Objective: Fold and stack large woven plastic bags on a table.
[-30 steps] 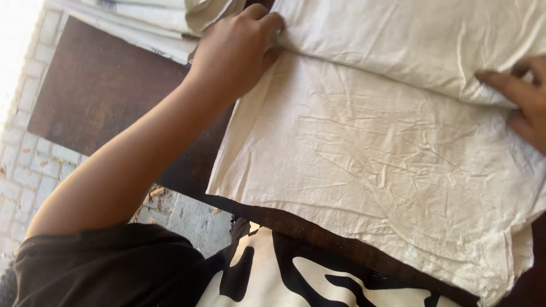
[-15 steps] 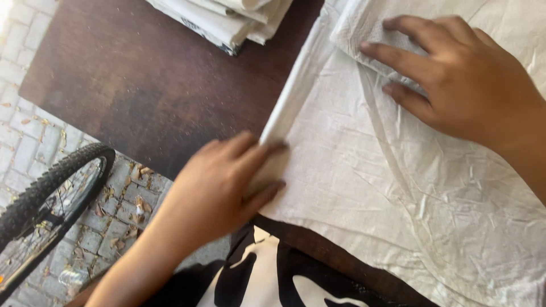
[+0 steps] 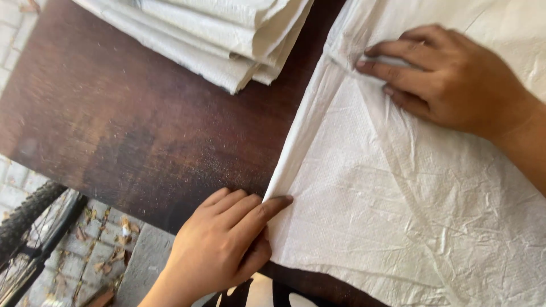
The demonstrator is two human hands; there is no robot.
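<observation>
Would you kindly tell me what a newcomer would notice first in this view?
A large crinkled white woven sack covers the right of the dark wooden table, with the left hand at its near edge and the right hand pressing its top. A stack of folded white sacks lies at the far edge.

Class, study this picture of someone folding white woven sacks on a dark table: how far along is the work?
Done: a stack of folded sacks lies at the table's far edge. In hand: one white sack is spread flat; the left hand presses its near edge at the crease, and the right hand pins the far end. Left: this sack is not yet folded down or stacked.
</observation>
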